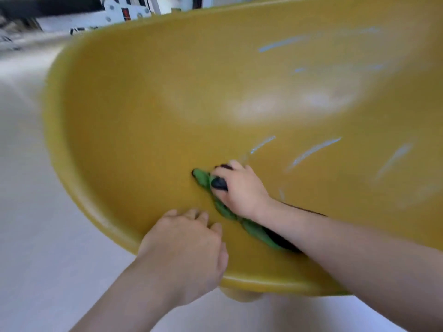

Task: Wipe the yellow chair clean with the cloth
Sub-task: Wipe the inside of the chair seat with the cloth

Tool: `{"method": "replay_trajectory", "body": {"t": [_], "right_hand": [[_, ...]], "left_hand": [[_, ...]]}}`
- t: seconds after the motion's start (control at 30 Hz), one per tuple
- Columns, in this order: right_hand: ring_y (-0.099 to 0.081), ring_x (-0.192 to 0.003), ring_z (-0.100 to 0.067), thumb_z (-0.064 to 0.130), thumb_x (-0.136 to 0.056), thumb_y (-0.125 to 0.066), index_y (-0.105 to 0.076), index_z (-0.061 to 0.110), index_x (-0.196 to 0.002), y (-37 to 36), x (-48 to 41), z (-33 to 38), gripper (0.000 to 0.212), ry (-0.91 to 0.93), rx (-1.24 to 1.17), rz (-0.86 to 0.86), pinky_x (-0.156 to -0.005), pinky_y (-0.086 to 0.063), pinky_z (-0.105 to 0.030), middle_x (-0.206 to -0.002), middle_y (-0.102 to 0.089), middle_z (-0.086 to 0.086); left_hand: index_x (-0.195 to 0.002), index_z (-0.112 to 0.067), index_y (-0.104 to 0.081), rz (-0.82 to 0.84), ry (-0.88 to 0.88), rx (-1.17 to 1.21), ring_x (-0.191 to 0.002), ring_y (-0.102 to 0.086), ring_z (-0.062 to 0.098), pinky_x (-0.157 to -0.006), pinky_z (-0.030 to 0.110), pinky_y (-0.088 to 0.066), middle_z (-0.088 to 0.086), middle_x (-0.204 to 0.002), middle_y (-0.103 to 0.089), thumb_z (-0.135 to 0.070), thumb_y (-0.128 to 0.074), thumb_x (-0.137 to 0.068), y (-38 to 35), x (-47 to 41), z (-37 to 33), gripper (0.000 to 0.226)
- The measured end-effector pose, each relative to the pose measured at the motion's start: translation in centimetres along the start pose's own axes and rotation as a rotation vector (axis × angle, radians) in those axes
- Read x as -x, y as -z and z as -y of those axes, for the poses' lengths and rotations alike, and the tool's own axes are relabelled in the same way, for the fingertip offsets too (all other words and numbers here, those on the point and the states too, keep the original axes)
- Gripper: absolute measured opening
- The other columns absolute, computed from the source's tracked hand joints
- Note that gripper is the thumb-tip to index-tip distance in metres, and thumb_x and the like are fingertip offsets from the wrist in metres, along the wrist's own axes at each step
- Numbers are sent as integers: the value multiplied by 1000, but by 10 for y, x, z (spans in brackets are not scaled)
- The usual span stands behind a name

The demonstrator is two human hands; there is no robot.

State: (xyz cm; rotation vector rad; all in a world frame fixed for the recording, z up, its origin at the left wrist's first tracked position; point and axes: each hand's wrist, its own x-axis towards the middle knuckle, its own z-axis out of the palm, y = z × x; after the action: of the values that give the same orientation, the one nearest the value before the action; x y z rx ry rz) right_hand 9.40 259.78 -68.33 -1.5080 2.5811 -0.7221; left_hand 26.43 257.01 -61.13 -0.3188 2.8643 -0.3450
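Inspector: Left forearm [134, 291] is nearest the lens. Report the left grip.

Technician: Left grip [184, 245] lies palm down on the near rim of the chair [143, 116]. Its fingers are lightly bent, with the tips touching the seat surface. It is released and grasps nothing.

Inspector: Right grip?

Technician: Right grip [242, 190] is further in on the seat, beyond and to the right of the left grip, apart from it. Its fingers are curled round the cloth [254, 230], grasping it against the seat.

Inspector: Locate the cloth.

Technician: It is green and twisted into a long roll, lying on the seat. One free end shows just left of the right grip. The roll passes under that palm and runs back beneath the right forearm [359, 248] toward the near rim. A dark patch shows among the fingers; I cannot tell what it is.

Inspector: Chair condition?

Technician: The seat is a glossy yellow concave shell that fills most of the frame. Pale streaks [311, 150] lie on it, right of and beyond the right grip, with more toward the far right. A broad glare patch sits mid-seat.

Inspector: Surroundings?

Technician: Pale floor [24, 212] lies left of and below the chair. White equipment [119, 10] stands beyond the far rim, too blurred to identify.
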Motion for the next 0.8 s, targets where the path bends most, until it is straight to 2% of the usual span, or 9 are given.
{"method": "replay_trajectory", "body": {"t": [0.13, 0.23, 0.3, 0.4, 0.53, 0.57, 0.67, 0.73, 0.8], "right_hand": [[-36, -121, -32, 48, -91, -46, -42, 42, -134, -9, -37, -9, 43, -98, -23, 67, -91, -34, -48, -133, -37, 2], [-35, -122, -26, 44, -89, -49, -35, 49, -135, 19, 40, -12, 49, 148, -114, 288, -98, -36, -48, -136, -32, 9], [-35, -117, -22, 41, -90, -50, -33, 48, -138, 25, 72, -16, 51, 223, -163, 385, -99, -36, -47, -132, -33, 13], [-42, -112, -29, 37, -88, -54, -36, 44, -134, 11, 26, -17, 50, 254, -106, 170, -95, -41, -48, -131, -37, 7], [-45, -116, -34, 40, -90, -58, -41, 37, -126, -9, -71, -7, 40, -111, -225, -116, -93, -40, -45, -132, -33, -2], [-45, -116, -34, 42, -89, -59, -42, 37, -126, -10, -71, -8, 41, -117, -215, -133, -93, -40, -45, -132, -34, -2], [-45, -122, -26, 48, -83, -64, -37, 43, -137, 3, -18, -6, 61, 35, -270, 61, -101, -42, -40, -133, -34, 4], [-35, -131, -10, 49, -80, -68, -22, 47, -145, 25, 36, -4, 81, 145, -324, 355, -107, -35, -28, -139, -27, 16], [-25, -137, 0, 43, -77, -76, -11, 49, -148, 45, 52, -10, 96, 159, -442, 539, -112, -28, -23, -147, -24, 22]], "left_hand": [[-128, -26, -49, 33, 28, 36, -131, -39, 18, -101, 40, -34, -3, -139, -47, -48, -4, -82, 2, -1, 4, 68], [-125, -26, -48, 41, 60, 62, -135, -31, 19, -104, 39, -31, -6, -138, -46, -50, -23, -89, 4, -4, 5, 50], [-115, -28, -49, 26, 69, 59, -127, -39, 18, -98, 38, -35, -6, -125, -52, -48, -30, -88, 7, -7, 2, 39], [-107, -28, -50, 54, 67, 59, -116, -47, 18, -93, 37, -39, -4, -116, -53, -48, -34, -88, 15, -11, -4, 32], [-122, -24, -50, 72, 108, 53, -130, -40, 16, -102, 34, -36, -5, -138, -46, -48, -38, -88, 6, -13, -3, 44], [-127, -24, -48, 64, 132, 68, -134, -36, 16, -105, 33, -34, -4, -143, -43, -46, -38, -89, 6, -14, -2, 45], [-144, -15, -27, 96, 202, 36, -140, -28, 21, -111, 30, -27, 8, -154, -26, -35, -32, -97, 15, -18, 9, 51], [-127, -20, -39, 18, 219, 78, -115, -50, 23, -93, 31, -40, 9, -131, -50, -41, -27, -99, 24, -25, 15, 37], [-107, -24, -43, 3, 225, 183, -83, -52, 21, -71, 33, -42, -1, -95, -56, -57, -27, -95, 33, -33, 12, 38]]}}
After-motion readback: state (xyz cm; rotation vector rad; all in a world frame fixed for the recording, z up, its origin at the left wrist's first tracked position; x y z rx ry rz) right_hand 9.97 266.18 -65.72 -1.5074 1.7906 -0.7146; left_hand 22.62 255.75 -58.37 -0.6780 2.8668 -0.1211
